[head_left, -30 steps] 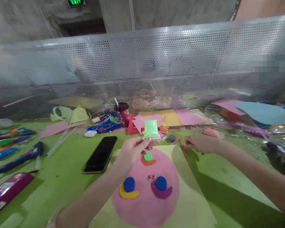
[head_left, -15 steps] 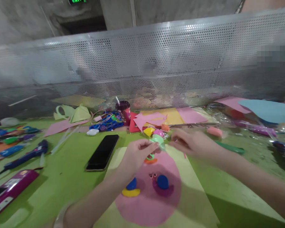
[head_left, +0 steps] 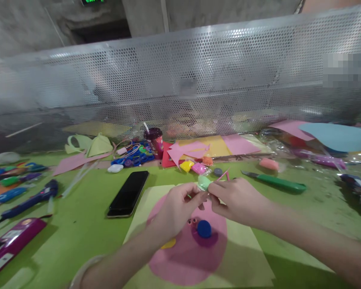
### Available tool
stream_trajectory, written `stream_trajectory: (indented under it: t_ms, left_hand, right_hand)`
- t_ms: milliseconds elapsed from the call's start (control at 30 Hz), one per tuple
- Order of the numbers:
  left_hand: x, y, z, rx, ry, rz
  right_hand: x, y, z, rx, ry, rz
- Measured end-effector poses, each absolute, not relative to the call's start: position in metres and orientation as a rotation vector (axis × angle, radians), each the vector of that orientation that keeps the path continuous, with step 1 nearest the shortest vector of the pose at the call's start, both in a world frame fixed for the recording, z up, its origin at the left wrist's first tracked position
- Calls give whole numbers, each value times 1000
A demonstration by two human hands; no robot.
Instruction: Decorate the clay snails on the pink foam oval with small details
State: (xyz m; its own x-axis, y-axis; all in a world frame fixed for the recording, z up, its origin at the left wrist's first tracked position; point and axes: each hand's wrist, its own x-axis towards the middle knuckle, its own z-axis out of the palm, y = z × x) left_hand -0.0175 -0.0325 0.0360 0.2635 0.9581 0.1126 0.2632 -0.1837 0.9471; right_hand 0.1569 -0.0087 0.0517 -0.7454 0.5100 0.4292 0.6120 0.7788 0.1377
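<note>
Both hands meet over the top of a pink paper circle [head_left: 180,265] that lies on a pale yellow sheet [head_left: 243,265]. Between them is a small packet of light green clay [head_left: 203,182]. My left hand [head_left: 180,206] pinches it from the left, and my right hand [head_left: 236,198] grips its clear wrapper from the right. On the circle sits a snail shape with a blue disc [head_left: 203,228] on a purple clay body [head_left: 209,241], two small eyes beside it. A bit of yellow clay [head_left: 169,243] shows below my left hand; the rest there is hidden.
A black phone [head_left: 128,194] lies left of the sheet, a green cutter [head_left: 276,182] to the right. Behind are clay packets [head_left: 186,165], a dark cup with a straw [head_left: 154,143] and scissors [head_left: 132,159]. A glue gun [head_left: 33,200] and purple power strip [head_left: 15,245] lie far left.
My right hand has come in from the right side to the green clay packet, uncovering the green cutter. My left hand has lowered the packet slightly and turned it.
</note>
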Motion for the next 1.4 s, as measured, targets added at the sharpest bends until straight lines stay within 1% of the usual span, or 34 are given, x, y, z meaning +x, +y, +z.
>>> stream_trajectory:
  t_ms: [133,300,367,500,600,667,867,967,1033,1067,1133,1200,1267,1333,1400]
  left_hand:
    - [-20,-31,36,1727,1130,978]
    - [-18,-32,34,1686,1140,1004]
    - [-16,-34,31,1677,1135,1017]
    - [-12,-37,24,1664,1062,1035]
    - [-10,-39,23,1710,1063,1000]
    - [-9,-40,25,1785,1115,944]
    - [-10,-41,36,2013,1321,876]
    - [-11,-41,35,1941,1354,890]
    - [-11,-42,33,1904,1368,888]
    - [-11,-43,33,1926,1373,879]
    - [-13,-44,34,2051,1423,859]
    - [-16,-46,38,2225,1491,893]
    - [-20,-46,43,2381,1512,1041]
    - [-24,-44,45,2521,1463,1182]
    - [-27,-41,43,2640,1391,1194]
  right_hand:
    - [154,-9,44,-819,-2469,-610]
    - [155,-12,44,-880,-2424,-738]
    - [154,-16,48,-953,-2482,-701]
    - [150,-25,52,-1085,-2612,-514]
    - [146,-30,49,-1157,-2575,-423]
    - [144,-32,44,-1157,-2505,-423]
    - [142,-31,40,-936,-2306,-699]
    - [148,-26,46,-877,-2196,-888]
    - [153,-23,51,-856,-2170,-939]
    - [155,-23,53,-863,-2188,-913]
    - [156,-24,57,-916,-2267,-745]
    - [156,-27,61,-1020,-2345,-473]
    - [155,-29,66,-1111,-2389,-153]
    - [154,-30,71,-1187,-2372,135]
    - [153,-30,76,-1232,-2315,363]
